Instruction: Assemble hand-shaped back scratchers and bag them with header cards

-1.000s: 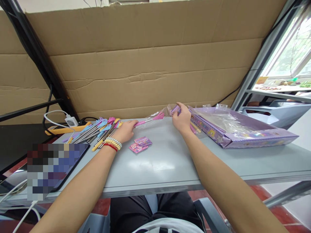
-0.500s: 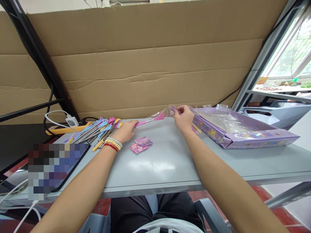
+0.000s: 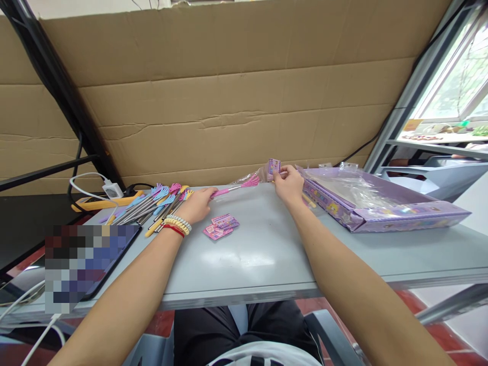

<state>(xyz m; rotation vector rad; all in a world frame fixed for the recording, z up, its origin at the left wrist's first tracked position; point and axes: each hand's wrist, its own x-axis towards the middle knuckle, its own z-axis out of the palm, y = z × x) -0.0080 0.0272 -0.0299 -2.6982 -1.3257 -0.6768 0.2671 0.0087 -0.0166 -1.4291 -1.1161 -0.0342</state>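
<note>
My left hand (image 3: 199, 205) is closed on the handle end of a pink back scratcher (image 3: 232, 188) with a metal shaft. Its pink clawed head lies inside a clear plastic bag (image 3: 261, 174) that stretches toward my right hand. My right hand (image 3: 288, 184) pinches a small purple printed card (image 3: 273, 166), held upright by the bag's far end. Whether those fingers also grip the bag is hard to see. Between my forearms, a few pink and purple cards (image 3: 221, 226) overlap on the grey table (image 3: 247, 274).
Several back scratchers (image 3: 152, 206) in mixed colours are heaped left of my left hand. A tablet (image 3: 110, 259) with a blurred screen lies nearer me. At right stands a shallow purple box (image 3: 412, 218) containing clear plastic bags (image 3: 356, 188). A cardboard sheet (image 3: 236, 101) closes off the back.
The purple card in my right hand has turned upright, so its printed face now shows above my fingertips. My left hand and the back scratcher have stayed almost still.
</note>
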